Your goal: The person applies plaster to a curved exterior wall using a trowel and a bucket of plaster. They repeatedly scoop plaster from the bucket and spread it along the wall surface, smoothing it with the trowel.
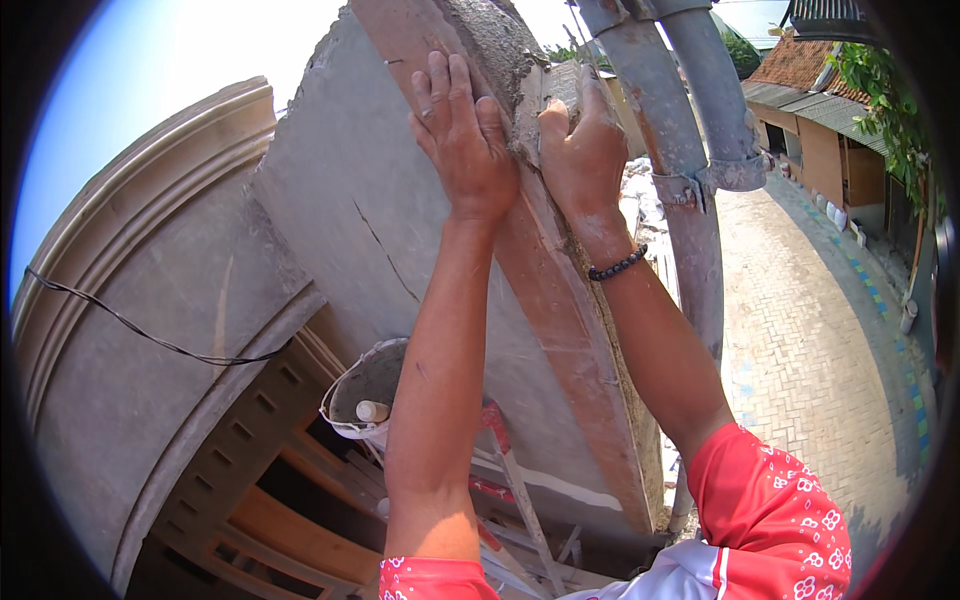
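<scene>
My left hand (460, 150) lies with its fingers stretched out against a long brown wooden board (560, 320) set along the edge of a grey plastered wall (340, 170). Just to its right, my right hand (585, 160) is closed round a flat, mortar-smeared tool (562, 82), which my fingers partly hide; its exact kind does not show. The tool is at the narrow wall edge beside the board. Rough wet-looking mortar (490, 40) covers that edge above my hands. A dark bead bracelet (618, 263) circles my right wrist.
Grey metal scaffold pipes (690, 230) with clamps stand close on the right. A mortar-stained bucket (365, 395) hangs or stands below left, near a red-and-white metal frame (515, 490). A black cable (160, 335) crosses the moulded wall at left. Far below runs a paved lane (800, 340).
</scene>
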Tool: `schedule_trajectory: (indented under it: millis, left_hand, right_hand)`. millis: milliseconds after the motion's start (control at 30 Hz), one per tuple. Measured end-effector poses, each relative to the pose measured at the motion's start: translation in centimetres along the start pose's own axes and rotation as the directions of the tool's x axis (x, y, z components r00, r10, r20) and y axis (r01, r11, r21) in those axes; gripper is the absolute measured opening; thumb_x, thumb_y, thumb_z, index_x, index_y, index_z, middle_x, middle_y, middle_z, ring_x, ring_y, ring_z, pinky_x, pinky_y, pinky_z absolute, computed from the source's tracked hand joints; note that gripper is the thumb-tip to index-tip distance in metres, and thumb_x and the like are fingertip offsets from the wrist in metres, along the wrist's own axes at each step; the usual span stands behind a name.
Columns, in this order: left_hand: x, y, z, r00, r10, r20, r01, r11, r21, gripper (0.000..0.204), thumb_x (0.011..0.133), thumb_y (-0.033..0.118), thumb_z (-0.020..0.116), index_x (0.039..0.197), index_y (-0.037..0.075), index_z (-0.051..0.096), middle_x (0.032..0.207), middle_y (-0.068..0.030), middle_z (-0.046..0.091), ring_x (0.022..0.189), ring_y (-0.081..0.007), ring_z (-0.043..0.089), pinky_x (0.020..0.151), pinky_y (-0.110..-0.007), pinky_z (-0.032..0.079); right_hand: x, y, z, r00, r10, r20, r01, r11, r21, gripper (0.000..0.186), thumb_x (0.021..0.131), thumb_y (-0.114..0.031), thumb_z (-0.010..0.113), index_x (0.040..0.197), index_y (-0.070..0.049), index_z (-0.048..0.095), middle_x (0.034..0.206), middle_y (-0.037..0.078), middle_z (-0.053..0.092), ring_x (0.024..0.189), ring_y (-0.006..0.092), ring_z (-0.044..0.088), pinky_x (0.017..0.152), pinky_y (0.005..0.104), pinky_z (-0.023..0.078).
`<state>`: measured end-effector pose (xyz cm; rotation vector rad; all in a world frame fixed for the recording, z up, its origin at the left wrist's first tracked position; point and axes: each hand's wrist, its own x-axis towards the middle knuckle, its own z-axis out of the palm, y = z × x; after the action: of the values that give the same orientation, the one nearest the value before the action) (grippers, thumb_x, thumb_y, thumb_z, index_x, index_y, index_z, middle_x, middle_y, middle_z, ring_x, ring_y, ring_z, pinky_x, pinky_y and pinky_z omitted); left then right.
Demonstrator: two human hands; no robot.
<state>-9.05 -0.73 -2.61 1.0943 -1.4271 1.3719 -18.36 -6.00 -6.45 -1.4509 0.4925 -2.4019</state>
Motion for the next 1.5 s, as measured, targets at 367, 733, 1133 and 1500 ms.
schedule_trajectory:
  millis: [367,733,1133,1500]
  left_hand:
    - [-0.3,-0.2,0.2,0.999,0.021,-0.031,-0.021,1.0,0.004,0.048,0.102,0.025,0.037,0.145,0.003,0.037,0.154,-0.0163,0.029,0.144,-0.0373,0.02,0.114,-0.058,0.008]
    - [-0.1,0.0,-0.1,0.994,0.078,-0.072,-0.079,0.997,-0.015,0.048,0.104,0.029,0.033,0.144,0.003,0.039,0.152,-0.0176,0.033,0.143,-0.0384,0.022,0.114,-0.053,0.011]
    - [-0.4,-1.6,0.6,0.994,0.075,-0.082,-0.074,0.997,0.021,0.044,0.102,0.023,0.037,0.141,0.005,0.043,0.15,-0.0184,0.036,0.142,-0.0408,0.023,0.113,-0.053,0.013]
    - [0.1,-1.4,0.7,0.972,0.162,-0.169,-0.178,0.98,-0.088,0.042,0.099,0.017,0.045,0.138,0.002,0.048,0.147,-0.0194,0.041,0.139,-0.0414,0.03,0.11,-0.05,0.022]
  right_hand:
    - [7.8,-3.9,4.2,0.992,0.035,0.125,-0.042,0.998,0.054,0.042,0.085,-0.022,0.055,0.115,0.007,0.056,0.079,0.027,0.065,0.079,0.0418,0.066,0.073,0.0477,0.052]
    - [12.4,-8.8,4.5,0.973,-0.036,0.228,0.028,0.999,0.035,0.04,0.085,-0.022,0.056,0.112,0.007,0.058,0.08,0.026,0.065,0.078,0.0414,0.066,0.072,0.0478,0.052]
    - [8.4,-6.0,4.2,0.968,-0.142,0.206,0.146,0.989,-0.005,0.037,0.085,-0.022,0.056,0.11,0.006,0.059,0.08,0.026,0.065,0.078,0.0411,0.065,0.072,0.0479,0.052]
    - [-0.8,-1.2,-2.2,0.976,-0.201,0.078,0.186,0.968,0.167,0.033,0.084,-0.018,0.057,0.104,0.008,0.06,0.08,0.026,0.063,0.076,0.0421,0.063,0.072,0.0497,0.049]
